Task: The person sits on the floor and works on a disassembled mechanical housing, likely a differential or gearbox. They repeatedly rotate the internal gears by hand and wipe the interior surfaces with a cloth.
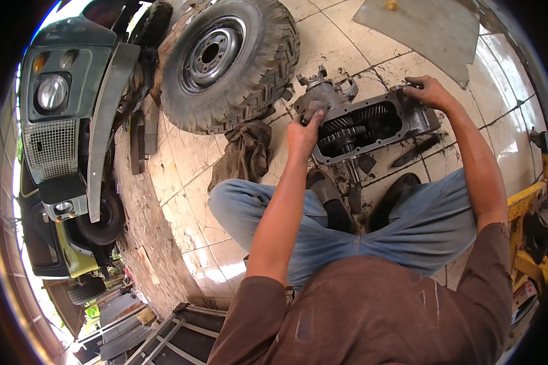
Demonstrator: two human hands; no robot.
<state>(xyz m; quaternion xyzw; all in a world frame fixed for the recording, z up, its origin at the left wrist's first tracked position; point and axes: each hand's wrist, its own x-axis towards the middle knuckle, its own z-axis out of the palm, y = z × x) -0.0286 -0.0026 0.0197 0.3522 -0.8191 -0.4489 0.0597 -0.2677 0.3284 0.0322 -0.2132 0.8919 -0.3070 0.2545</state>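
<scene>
An open grey gearbox casing (415, 115) with dark gears (350, 132) showing inside lies on the tiled floor in front of my knees. My left hand (303, 135) grips its left end, just below the flanged output yoke (318, 85). My right hand (429, 91) presses on the casing's far right corner. A shaft (354, 176) sticks out of the casing toward me, between my two dark shoes.
A large knobby tyre on a steel rim (228, 61) lies left of the gearbox, a dirty rag (243, 155) beside it. A green off-road vehicle's front (67, 103) stands at far left. A flat grey sheet (426, 30) lies beyond; a dark tool (415, 151) lies near my right shoe.
</scene>
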